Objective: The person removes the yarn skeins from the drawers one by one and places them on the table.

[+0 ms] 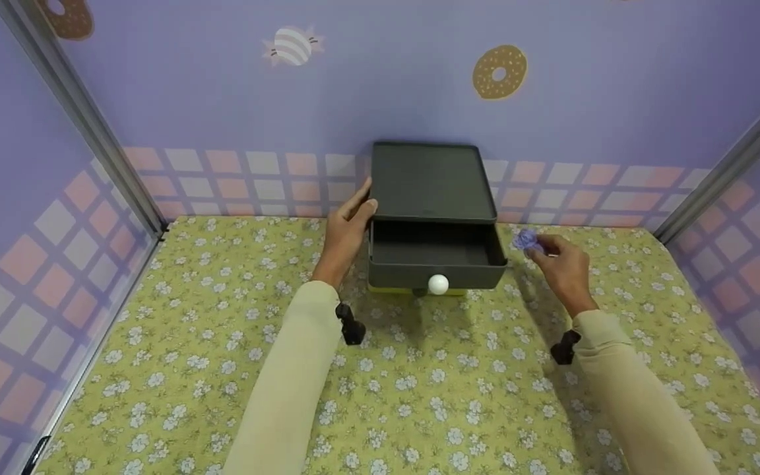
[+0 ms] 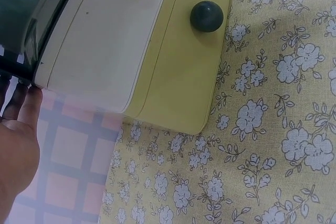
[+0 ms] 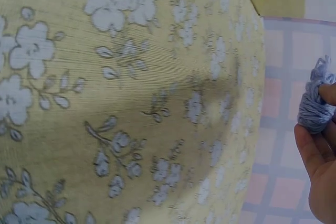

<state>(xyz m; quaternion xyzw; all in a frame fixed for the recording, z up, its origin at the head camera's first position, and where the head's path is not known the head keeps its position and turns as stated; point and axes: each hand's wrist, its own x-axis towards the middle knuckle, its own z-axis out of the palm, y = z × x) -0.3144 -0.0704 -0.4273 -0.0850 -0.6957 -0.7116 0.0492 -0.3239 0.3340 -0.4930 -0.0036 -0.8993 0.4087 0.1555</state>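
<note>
A small drawer unit has a dark grey top drawer (image 1: 433, 254), pulled out and with a white round knob (image 1: 438, 284). Beneath it, the left wrist view shows a white drawer (image 2: 105, 35) and a yellow drawer (image 2: 181, 61) with a dark knob. My left hand (image 1: 346, 234) rests against the unit's left side near the top, thumb at the edge of the grey lid (image 1: 431, 181). To the right of the pulled-out drawer, my right hand (image 1: 561, 264) pinches a small bundle of pale purple yarn (image 3: 315, 106) between thumb and fingers. The drawer's visible floor is bare.
A yellow flowered cloth (image 1: 195, 369) covers the table. The unit stands close to the purple back wall (image 1: 380, 79), which has printed sweets and checks. Side panels with metal posts (image 1: 83, 112) enclose the left and right.
</note>
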